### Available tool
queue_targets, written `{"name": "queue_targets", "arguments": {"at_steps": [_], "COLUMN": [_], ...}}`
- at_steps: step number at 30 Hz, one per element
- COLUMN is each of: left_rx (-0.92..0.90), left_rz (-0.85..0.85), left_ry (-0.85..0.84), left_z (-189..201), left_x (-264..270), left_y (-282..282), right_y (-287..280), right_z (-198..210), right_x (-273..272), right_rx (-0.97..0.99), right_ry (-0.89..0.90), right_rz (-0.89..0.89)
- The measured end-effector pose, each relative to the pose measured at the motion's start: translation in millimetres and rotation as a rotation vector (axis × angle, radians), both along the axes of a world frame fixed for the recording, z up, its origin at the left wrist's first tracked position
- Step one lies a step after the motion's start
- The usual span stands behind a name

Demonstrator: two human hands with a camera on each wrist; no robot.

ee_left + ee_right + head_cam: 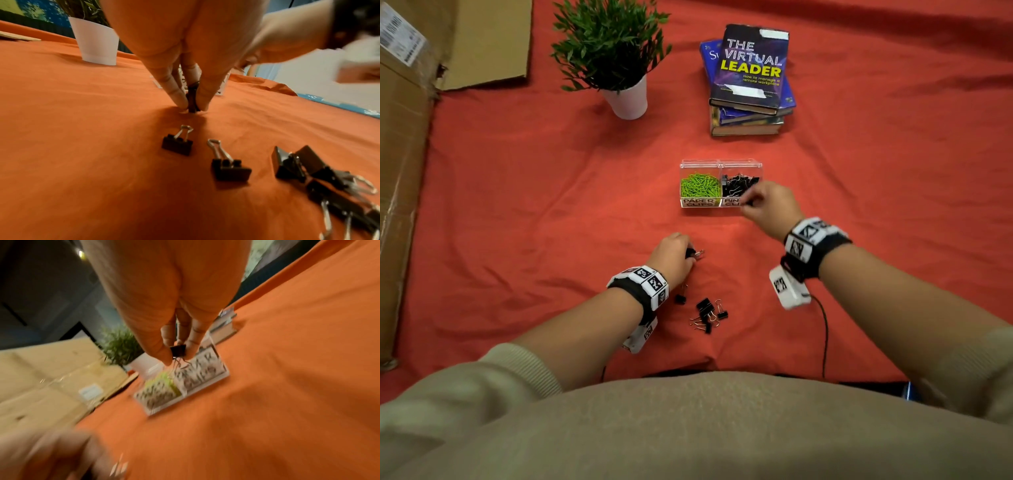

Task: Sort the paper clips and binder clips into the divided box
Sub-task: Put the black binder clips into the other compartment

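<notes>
A clear divided box [720, 163] stands mid-table on the red cloth; green paper clips [699, 185] fill its left cell, black binder clips [738, 183] its right. My right hand [751, 202] hovers at the box's front right and pinches a small black binder clip [178, 350] by its body, wire handles hanging down. My left hand [688, 255] is down on the cloth nearer me, pinching another black binder clip [192, 99] against it. Several loose binder clips [705, 311] lie just behind that hand, also in the left wrist view [177, 143].
A potted plant in a white pot [628, 99] stands at the back left of centre. A stack of books [750, 82] sits behind the box. Cardboard boxes [404, 154] line the left edge. A black cable [824, 329] runs from my right wrist.
</notes>
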State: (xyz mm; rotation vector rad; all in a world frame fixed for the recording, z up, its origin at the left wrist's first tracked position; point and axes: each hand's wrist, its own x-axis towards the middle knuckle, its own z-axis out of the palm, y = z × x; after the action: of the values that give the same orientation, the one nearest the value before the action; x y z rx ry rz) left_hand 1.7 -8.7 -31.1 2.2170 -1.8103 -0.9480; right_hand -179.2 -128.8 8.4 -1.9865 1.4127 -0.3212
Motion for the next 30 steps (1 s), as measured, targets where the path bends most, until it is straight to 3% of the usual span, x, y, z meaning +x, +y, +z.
{"name": "queue_targets", "arguments": {"at_steps": [4,10,17,20,24,30], "left_rx": [-0.063,-0.169,-0.179,-0.142,-0.096,-0.211], "left_rz": [0.021,0.065,-0.025,-0.128,-0.295,-0.209], "left_ry": [0.06,0.114,0.017,-0.036,-0.161,-0.078], "left_z": [14.4,43.1,52.3,44.6,34.5,38.3], "left_x": [-6.9,-15.7,-24.4,-29.7,-32.9,-20.0], "left_y": [-11.9,-62.5,-129.0,-139.6,-133.2,-76.5], "right_y": [-46.6,-54.1,-31.0,5.8,56.7,103.6], "right_z": [9.0,-14.3,-4.7,-2.6,-7.7,-27.0], "right_x": [18.7,18.5,-17.6,-23.5,-14.3,3.9], "right_rx": [-0.122,-0.072,-0.198,-0.145,0.052,0.152], "right_ry": [0.023,0.212,-0.001,-0.004,0.144,0.264], "right_rz": [-0.045,0.125,0.031,0.21,0.58,0.858]}}
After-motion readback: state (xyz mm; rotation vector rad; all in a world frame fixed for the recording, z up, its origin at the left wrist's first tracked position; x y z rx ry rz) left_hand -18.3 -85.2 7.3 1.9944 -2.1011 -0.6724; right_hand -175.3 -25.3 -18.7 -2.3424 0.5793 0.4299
